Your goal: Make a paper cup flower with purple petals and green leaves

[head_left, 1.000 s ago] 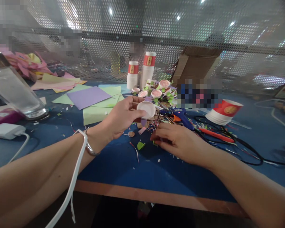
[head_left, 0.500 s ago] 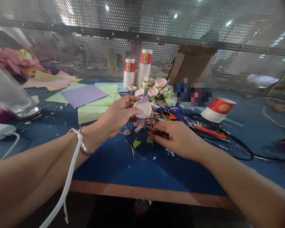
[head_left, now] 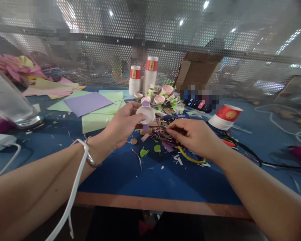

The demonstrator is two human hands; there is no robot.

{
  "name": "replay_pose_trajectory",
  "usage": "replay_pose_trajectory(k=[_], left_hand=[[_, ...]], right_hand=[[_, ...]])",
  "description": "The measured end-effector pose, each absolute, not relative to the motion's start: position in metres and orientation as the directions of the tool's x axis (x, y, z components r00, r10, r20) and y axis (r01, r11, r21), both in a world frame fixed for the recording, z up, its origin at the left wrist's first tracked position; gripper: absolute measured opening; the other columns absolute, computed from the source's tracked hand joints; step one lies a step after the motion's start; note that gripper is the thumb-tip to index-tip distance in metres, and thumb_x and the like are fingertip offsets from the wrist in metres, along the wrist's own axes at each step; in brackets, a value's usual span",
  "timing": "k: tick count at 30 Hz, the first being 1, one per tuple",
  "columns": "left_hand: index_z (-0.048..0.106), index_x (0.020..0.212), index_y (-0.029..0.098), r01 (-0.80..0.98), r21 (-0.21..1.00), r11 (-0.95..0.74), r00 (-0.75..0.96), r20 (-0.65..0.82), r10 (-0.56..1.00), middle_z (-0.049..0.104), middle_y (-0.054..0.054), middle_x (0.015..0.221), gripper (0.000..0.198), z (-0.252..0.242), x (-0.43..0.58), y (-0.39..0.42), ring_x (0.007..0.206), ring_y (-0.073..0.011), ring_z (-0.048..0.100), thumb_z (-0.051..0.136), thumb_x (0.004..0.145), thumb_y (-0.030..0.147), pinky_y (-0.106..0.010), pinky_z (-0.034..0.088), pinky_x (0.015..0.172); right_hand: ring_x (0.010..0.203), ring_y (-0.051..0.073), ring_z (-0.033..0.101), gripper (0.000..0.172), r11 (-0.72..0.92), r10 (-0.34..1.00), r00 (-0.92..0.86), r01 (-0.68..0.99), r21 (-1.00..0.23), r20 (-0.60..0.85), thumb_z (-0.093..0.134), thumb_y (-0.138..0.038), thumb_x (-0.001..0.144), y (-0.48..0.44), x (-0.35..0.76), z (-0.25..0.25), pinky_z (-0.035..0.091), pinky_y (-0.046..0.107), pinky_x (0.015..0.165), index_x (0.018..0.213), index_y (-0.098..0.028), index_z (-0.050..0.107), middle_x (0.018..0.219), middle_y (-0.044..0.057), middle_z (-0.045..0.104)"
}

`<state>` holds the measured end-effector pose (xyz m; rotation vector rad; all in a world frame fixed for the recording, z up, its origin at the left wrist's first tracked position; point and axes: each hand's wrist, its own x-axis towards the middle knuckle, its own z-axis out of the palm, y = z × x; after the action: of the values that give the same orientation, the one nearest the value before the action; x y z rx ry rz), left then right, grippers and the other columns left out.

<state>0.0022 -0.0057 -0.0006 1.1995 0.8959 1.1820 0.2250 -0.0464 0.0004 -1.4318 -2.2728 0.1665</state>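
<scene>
My left hand (head_left: 126,124) is closed on a shallow white paper cup base (head_left: 147,114), its hollow side towards me. Purple paper tabs (head_left: 145,128) stick out above and below its rim. To the right, my right hand (head_left: 190,134) pinches its thumb and fingers together over a heap of thin paper and stick scraps (head_left: 160,129). Whatever lies between those fingertips, if anything, is too small to make out. Behind this hand a blue glue gun (head_left: 172,117) is mostly covered. Green paper bits (head_left: 157,148) and a yellow handle loop (head_left: 192,160) lie just in front.
Stacked paper cups (head_left: 134,82) stand at the back beside several decorated cup bases (head_left: 167,89). A red-and-white cup stack (head_left: 225,117) leans at right, near a phone (head_left: 198,104) and black cable (head_left: 248,149). Coloured paper sheets (head_left: 89,102) and a clear glass (head_left: 12,97) occupy the left.
My right hand has moved up and away from the green bit to the scrap heap, uncovering the yellow loop. My left hand still holds the cup base, turned slightly so its purple tabs show.
</scene>
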Motion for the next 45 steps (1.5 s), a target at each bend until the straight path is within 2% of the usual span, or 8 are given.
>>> replay_pose_trajectory(k=[5,11,16,23,29,33,38,45], left_hand=[[0.058,0.097,0.015,-0.197,0.98,-0.028,0.214,0.071,0.974,0.069,-0.006,0.092,0.019,-0.001,0.003,-0.007,0.078,-0.016,0.067,0.066,0.084,0.004,-0.028,0.055,0.062],[0.058,0.096,0.016,-0.163,0.986,-0.017,0.24,0.057,0.969,0.069,-0.004,0.089,0.017,-0.001,0.001,-0.006,0.076,-0.0154,0.067,0.067,0.085,0.007,-0.028,0.054,0.062],[0.059,0.093,0.017,-0.186,0.981,-0.058,0.177,0.092,0.98,0.07,-0.004,0.086,0.017,0.0,-0.001,-0.004,0.076,-0.0158,0.066,0.069,0.082,0.009,-0.028,0.053,0.066],[0.059,0.093,0.017,-0.241,0.966,-0.089,0.164,0.131,0.978,0.07,-0.003,0.084,0.019,0.002,-0.002,-0.003,0.075,-0.0155,0.066,0.071,0.08,0.011,-0.029,0.053,0.068],[0.06,0.093,0.016,-0.252,0.964,-0.082,0.154,0.124,0.98,0.069,-0.003,0.083,0.02,0.001,-0.001,-0.004,0.073,-0.0149,0.065,0.071,0.078,0.009,-0.028,0.052,0.065],[0.063,0.092,0.015,-0.295,0.953,-0.075,0.152,0.124,0.981,0.071,-0.005,0.085,0.019,0.002,0.0,-0.004,0.075,-0.0153,0.065,0.069,0.076,0.005,-0.027,0.053,0.065],[0.065,0.088,0.015,-0.31,0.95,-0.024,0.163,0.078,0.984,0.07,-0.005,0.083,0.017,0.003,-0.001,-0.002,0.074,-0.015,0.063,0.068,0.074,0.005,-0.027,0.053,0.064],[0.065,0.081,0.017,-0.338,0.94,0.047,0.193,0.02,0.981,0.067,-0.005,0.08,0.012,-0.003,-0.002,0.003,0.072,-0.0168,0.062,0.06,0.077,0.007,-0.029,0.054,0.061]], right_hand=[[0.062,0.018,0.061,0.026,0.22,0.948,-0.134,0.931,-0.29,0.29,0.057,-0.041,0.092,-0.034,0.254,0.011,0.042,0.032,0.062,0.088,-0.022,0.075,0.077,0.006,0.076],[0.06,0.02,0.061,0.015,0.045,0.969,0.023,0.962,-0.268,0.248,0.067,-0.031,0.084,-0.025,0.299,0.02,0.04,0.036,0.061,0.076,-0.02,0.073,0.067,0.008,0.072],[0.055,0.017,0.055,0.015,0.017,0.97,0.047,0.966,-0.259,0.24,0.068,-0.024,0.084,-0.023,0.314,0.019,0.035,0.036,0.058,0.07,-0.021,0.071,0.061,0.007,0.069],[0.064,0.022,0.065,0.028,0.03,0.992,0.011,0.947,-0.32,0.126,0.071,-0.046,0.09,-0.015,0.3,0.008,0.043,0.036,0.062,0.075,-0.023,0.071,0.071,0.006,0.073],[0.064,0.02,0.063,0.034,0.02,0.993,0.026,0.926,-0.376,0.116,0.078,-0.054,0.079,-0.003,0.295,-0.009,0.041,0.034,0.062,0.078,-0.021,0.07,0.071,0.003,0.071],[0.059,0.018,0.059,0.03,-0.002,0.995,0.047,0.882,-0.47,0.085,0.081,-0.046,0.073,0.001,0.293,-0.013,0.038,0.032,0.059,0.07,-0.021,0.066,0.063,0.0,0.067],[0.05,0.013,0.049,0.022,-0.062,0.989,0.138,0.731,-0.68,0.059,0.074,-0.04,0.079,-0.008,0.283,-0.009,0.033,0.029,0.05,0.074,-0.021,0.064,0.059,-0.002,0.062],[0.062,0.014,0.057,0.013,-0.022,0.965,0.254,0.35,-0.936,0.073,0.072,-0.026,0.075,-0.017,0.276,0.004,0.048,0.031,0.058,0.077,-0.021,0.06,0.076,0.005,0.066]])
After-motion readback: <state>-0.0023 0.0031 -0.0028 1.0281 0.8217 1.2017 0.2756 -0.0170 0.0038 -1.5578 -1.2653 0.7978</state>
